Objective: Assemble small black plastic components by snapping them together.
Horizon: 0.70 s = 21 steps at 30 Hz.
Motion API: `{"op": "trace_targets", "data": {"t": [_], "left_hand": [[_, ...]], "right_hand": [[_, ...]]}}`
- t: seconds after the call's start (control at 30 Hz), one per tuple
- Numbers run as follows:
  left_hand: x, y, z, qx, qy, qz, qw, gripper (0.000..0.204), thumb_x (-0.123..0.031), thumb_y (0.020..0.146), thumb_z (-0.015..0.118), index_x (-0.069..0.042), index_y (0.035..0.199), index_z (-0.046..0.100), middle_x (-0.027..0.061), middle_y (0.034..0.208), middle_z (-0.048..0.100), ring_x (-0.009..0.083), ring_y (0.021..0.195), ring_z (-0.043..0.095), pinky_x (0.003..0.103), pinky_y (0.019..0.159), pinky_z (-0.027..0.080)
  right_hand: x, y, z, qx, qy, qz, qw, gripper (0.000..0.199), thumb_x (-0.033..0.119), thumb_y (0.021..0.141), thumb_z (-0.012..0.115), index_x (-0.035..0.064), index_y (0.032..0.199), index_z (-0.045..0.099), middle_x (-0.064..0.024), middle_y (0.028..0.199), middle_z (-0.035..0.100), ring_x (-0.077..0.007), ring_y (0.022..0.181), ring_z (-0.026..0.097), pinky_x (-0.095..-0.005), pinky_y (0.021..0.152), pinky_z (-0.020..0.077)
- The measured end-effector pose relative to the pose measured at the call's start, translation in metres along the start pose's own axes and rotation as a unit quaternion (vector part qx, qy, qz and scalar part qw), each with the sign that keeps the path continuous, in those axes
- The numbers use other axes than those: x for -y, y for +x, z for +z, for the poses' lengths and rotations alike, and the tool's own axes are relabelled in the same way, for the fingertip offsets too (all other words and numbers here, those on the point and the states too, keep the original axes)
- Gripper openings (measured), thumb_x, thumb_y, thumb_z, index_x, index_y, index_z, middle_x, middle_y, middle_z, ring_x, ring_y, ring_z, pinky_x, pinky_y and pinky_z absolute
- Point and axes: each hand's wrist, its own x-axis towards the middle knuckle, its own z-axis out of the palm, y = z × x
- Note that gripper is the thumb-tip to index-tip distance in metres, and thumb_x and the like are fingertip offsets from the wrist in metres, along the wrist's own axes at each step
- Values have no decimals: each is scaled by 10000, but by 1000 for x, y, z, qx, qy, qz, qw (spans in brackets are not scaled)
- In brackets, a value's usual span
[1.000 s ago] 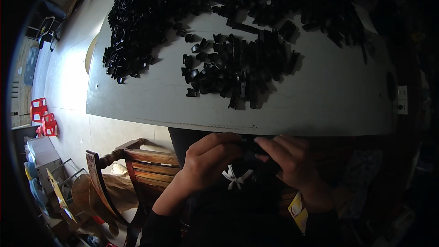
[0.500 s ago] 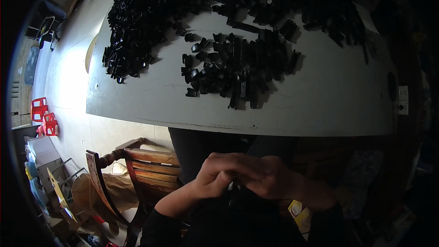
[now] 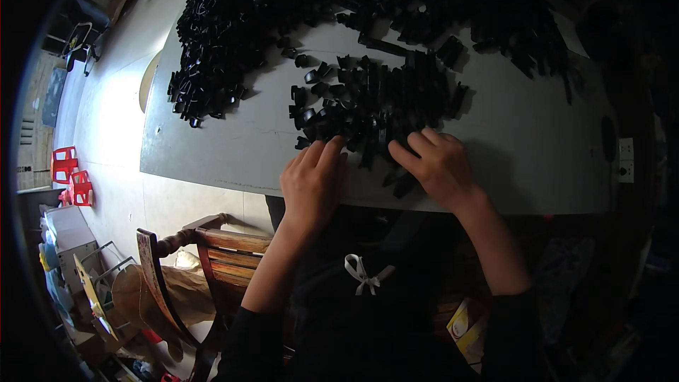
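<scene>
Both hands have moved up from the lap, where they were pressed together half a second ago, onto the near edge of the grey table [image 3: 537, 163]. The left hand [image 3: 311, 180] now lies flat on the tabletop, fingers extended and slightly spread, fingertips touching the near fringe of the small pile of black parts [image 3: 375, 102]; it holds nothing. The right hand [image 3: 435, 163] rests just right of it on the same edge, fingers loosely curled toward the pile, with a few stray black pieces under and beside the palm; whether it has hold of one cannot be told. The pile itself has not shifted.

The small pile sits near the table's front edge, at its middle. The parts are short, dark, glossy, angular pieces, some bar-shaped, some clip-like. A much larger heap of black parts [image 3: 233, 42] covers the far side of the table. The tabletop is smooth, matt grey, with a curved front edge. A wooden chair [image 3: 212, 255] with slatted back stands below the table's near-left edge.
</scene>
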Motion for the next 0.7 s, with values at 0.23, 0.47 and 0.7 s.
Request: {"op": "trace_targets", "data": {"t": [0.23, 0.47, 0.7], "left_hand": [[-1, 13, 6, 3, 85, -15, 996, 143, -180, 785, 673, -106, 820, 555, 43, 742, 506, 228, 677, 584, 358, 557, 459], [2, -1, -15, -41, -99, -58, 993, 145, -66, 745, 719, -54, 790, 582, 66, 817, 577, 239, 729, 623, 326, 610, 498], [-24, -22, -45, 36, -275, -24, 960, 159, 57, 697, 720, -9, 831, 664, 126, 960, 662, 229, 838, 665, 294, 708, 540]], "right_hand": [[-7, -2, 6, -23, 3, 6, 1000, 188, 40, 719, 616, 72, 903, 634, -12, 723, 490, -145, 645, 529, -271, 499, 449], [10, -6, -12, -48, 13, 32, 998, 171, -20, 734, 615, 28, 897, 601, -76, 850, 609, -218, 754, 621, -310, 595, 532], [45, -20, -43, -15, 307, 87, 948, 428, 17, 722, 618, -45, 1139, 540, -153, 905, 623, -261, 728, 618, -343, 594, 502]]}}
